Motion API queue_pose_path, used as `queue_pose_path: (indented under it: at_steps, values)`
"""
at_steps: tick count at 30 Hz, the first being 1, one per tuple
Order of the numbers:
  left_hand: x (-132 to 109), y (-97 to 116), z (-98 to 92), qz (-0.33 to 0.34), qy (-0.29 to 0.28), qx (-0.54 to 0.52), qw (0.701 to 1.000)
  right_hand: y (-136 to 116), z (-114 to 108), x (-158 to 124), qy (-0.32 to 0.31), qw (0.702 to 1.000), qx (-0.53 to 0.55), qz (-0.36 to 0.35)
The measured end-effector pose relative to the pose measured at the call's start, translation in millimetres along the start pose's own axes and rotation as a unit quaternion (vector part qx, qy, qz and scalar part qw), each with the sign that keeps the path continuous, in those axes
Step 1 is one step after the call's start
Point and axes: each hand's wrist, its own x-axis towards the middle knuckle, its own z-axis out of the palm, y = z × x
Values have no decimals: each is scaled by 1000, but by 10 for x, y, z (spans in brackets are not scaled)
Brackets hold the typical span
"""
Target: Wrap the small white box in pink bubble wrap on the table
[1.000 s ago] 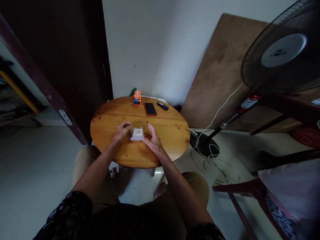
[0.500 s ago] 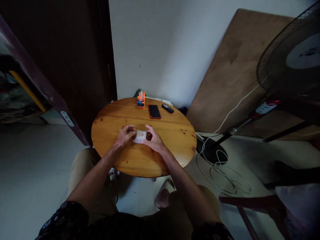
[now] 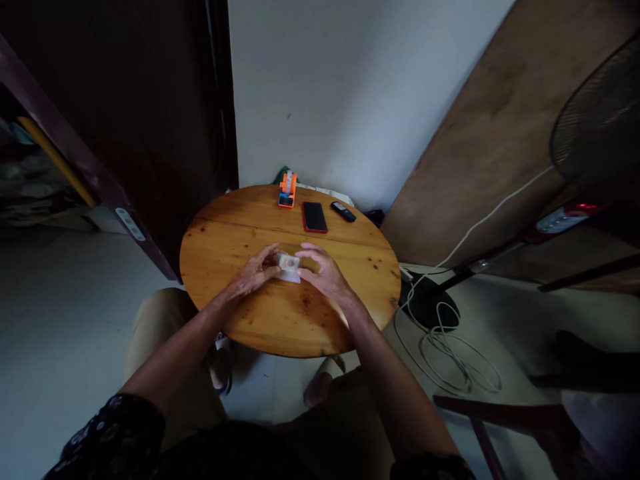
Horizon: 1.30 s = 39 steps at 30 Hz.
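A small whitish packet point(image 3: 289, 263) with a reddish mark on its top face is between my two hands over the near middle of the round wooden table. It looks wrapped in clear film, and a pale part shows below its near edge. My left hand point(image 3: 255, 272) has thumb and fingers curved about the left end. On the opposite side, my right hand point(image 3: 323, 270) keeps its thumb at the near right corner and its forefinger by the far right corner. What is printed on the packet is too small to read.
On the round wooden table point(image 3: 240, 230), an orange and blue tape dispenser point(image 3: 287, 189) stands at the back. Beside it lie a red-edged dark phone point(image 3: 315, 217) and a small keypad phone point(image 3: 343, 211). A standing fan point(image 3: 600, 120) and a coiled pale cable point(image 3: 450, 360) are on the right.
The packet has turned slightly and now shows a reddish mark, with the pale part below it. My right hand's fingers are spread a little more. The whole view has shifted slightly.
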Motion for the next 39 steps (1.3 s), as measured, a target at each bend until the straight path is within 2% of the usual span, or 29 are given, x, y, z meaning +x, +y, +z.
queue_pose_path:
  at_steps: [7,13,18,22,29,32,35,39]
  values:
    - [10,-13,39,0,-3,-13,1000,-35,66,148,-51,996,-57,-41]
    - [7,-7,72,-2,2,-8,1000,-178,90,121,-36,984,-159,-69]
    - [-8,9,112,5,19,-11,1000,-225,42,254,24,985,-164,-50]
    - [-17,5,131,10,19,-15,1000,-191,-36,490,32,988,-140,-55]
    - [-38,51,144,16,-50,-73,996,-185,-126,881,41,986,-159,-31]
    - [-39,62,148,1,-49,-96,994,-202,-158,1016,51,981,-183,-35]
    - [-34,65,149,-6,-36,-115,993,-209,-193,1120,68,976,-208,-3]
    - [-29,66,146,20,-33,-128,991,-183,-227,1214,84,968,-230,49]
